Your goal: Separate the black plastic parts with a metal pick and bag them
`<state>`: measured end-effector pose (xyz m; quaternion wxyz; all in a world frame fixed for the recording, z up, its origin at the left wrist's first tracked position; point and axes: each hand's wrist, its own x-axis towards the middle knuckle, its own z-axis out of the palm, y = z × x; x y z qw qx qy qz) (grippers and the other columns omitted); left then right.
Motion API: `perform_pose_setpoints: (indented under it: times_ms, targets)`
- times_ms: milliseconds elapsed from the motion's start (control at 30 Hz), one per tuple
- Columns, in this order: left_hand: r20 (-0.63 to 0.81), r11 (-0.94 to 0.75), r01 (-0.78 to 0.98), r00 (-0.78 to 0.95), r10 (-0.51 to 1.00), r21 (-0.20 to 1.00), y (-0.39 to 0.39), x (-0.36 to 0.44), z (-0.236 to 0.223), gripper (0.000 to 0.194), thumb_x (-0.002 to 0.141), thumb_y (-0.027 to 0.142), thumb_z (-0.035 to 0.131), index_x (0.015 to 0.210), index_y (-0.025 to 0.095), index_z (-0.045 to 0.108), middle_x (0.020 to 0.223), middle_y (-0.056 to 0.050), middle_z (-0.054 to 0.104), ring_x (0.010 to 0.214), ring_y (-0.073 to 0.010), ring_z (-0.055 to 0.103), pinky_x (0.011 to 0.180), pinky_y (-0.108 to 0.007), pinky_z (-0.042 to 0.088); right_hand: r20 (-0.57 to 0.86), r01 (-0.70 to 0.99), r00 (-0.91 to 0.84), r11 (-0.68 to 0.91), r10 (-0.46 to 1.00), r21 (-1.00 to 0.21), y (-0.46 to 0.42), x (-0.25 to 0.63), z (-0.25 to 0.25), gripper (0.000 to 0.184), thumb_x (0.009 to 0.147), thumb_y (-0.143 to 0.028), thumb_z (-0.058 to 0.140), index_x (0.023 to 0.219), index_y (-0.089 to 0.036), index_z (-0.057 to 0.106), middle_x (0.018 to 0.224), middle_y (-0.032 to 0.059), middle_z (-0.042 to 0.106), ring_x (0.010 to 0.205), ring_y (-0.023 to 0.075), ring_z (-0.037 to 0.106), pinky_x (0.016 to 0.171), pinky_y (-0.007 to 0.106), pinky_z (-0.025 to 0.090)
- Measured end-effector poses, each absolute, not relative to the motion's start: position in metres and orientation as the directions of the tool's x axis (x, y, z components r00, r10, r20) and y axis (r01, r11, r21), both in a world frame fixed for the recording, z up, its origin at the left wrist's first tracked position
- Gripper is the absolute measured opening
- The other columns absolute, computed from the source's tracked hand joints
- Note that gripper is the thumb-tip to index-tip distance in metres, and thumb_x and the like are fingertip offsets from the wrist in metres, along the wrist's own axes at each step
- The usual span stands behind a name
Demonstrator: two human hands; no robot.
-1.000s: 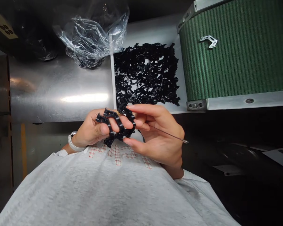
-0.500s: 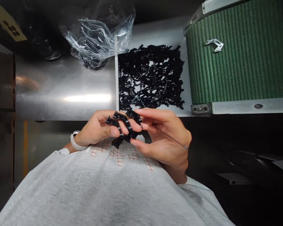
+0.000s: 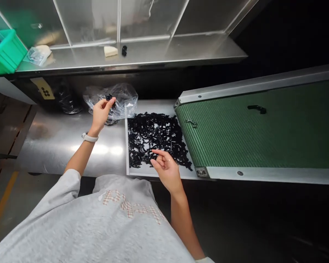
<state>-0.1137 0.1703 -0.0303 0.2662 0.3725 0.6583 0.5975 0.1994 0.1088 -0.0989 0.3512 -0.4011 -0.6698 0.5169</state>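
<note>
While I watch through the head camera, the left hand (image 3: 101,116) is narrowed to a pinch, its fingertips holding a small black plastic part (image 3: 109,97) just above a crumpled clear plastic bag (image 3: 123,102). The right hand (image 3: 166,171) is loosely open with the index finger stretched out, holding nothing I can see, low over the lower edge of a dense heap of black plastic parts (image 3: 153,138) on a white tray (image 3: 142,174); I cannot tell whether that finger touches the heap. Open room lies on the steel counter (image 3: 57,149) left of the tray, while a green ribbed conveyor belt (image 3: 257,137) borders the tray's right side, carrying a black part (image 3: 257,108) and a metal bracket (image 3: 192,123). Along the top, a steel shelf (image 3: 131,54) holds a green crate (image 3: 7,53), cut off at the upper left. Individual pieces in the heap merge together, and the bag's dark contents are hard to make out.
</note>
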Motion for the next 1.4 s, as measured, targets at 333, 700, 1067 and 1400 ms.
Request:
perform_pose_setpoints:
  times_ms: [333,700,1067,1400]
  targets:
    - [-0.079,0.36,0.625,-0.431,0.899,0.692,0.238,-0.14,-0.055,0.042,0.1,0.04,0.068,0.134,0.017,0.063,0.136,-0.012,0.066,0.117,-0.0266,0.068,0.098,-0.049,0.061,-0.197,0.433,-0.23,-0.081,0.953,-0.898,0.102,0.228,-0.139,0.039,0.102,-0.042,0.067,0.132,-0.018,0.064,0.131,0.0105,0.068,0.112,0.024,0.07,0.095,0.046,0.063]
    - [-0.057,0.262,0.831,-0.269,0.961,0.491,0.173,-0.161,-0.078,0.042,0.1,0.04,0.067,0.136,0.019,0.063,0.142,-0.013,0.064,0.124,-0.0279,0.066,0.104,-0.053,0.059,-0.529,0.821,-0.03,-0.281,0.848,-0.497,0.133,0.205,-0.166,0.042,0.101,-0.041,0.069,0.135,-0.018,0.063,0.137,0.0117,0.065,0.118,0.0262,0.068,0.099,0.049,0.061]
    - [-0.281,0.391,0.64,-0.272,0.921,0.661,0.043,-0.115,-0.142,0.036,0.102,0.041,0.065,0.13,0.019,0.066,0.135,-0.012,0.068,0.116,-0.0247,0.069,0.099,-0.048,0.061,-0.613,0.95,-0.024,-0.172,0.789,-0.258,0.148,0.155,-0.189,0.042,0.101,-0.041,0.069,0.135,-0.018,0.063,0.137,0.0117,0.065,0.117,0.026,0.068,0.098,0.049,0.062]
    - [-0.361,0.486,0.537,-0.326,0.874,0.69,0.006,-0.118,-0.145,0.037,0.101,0.041,0.065,0.131,0.019,0.065,0.136,-0.012,0.067,0.118,-0.0252,0.068,0.1,-0.049,0.06,-0.512,0.963,-0.082,-0.064,0.855,-0.261,0.15,0.169,-0.173,0.043,0.101,-0.041,0.069,0.137,-0.018,0.062,0.139,0.0121,0.065,0.119,0.0266,0.068,0.1,0.049,0.061]
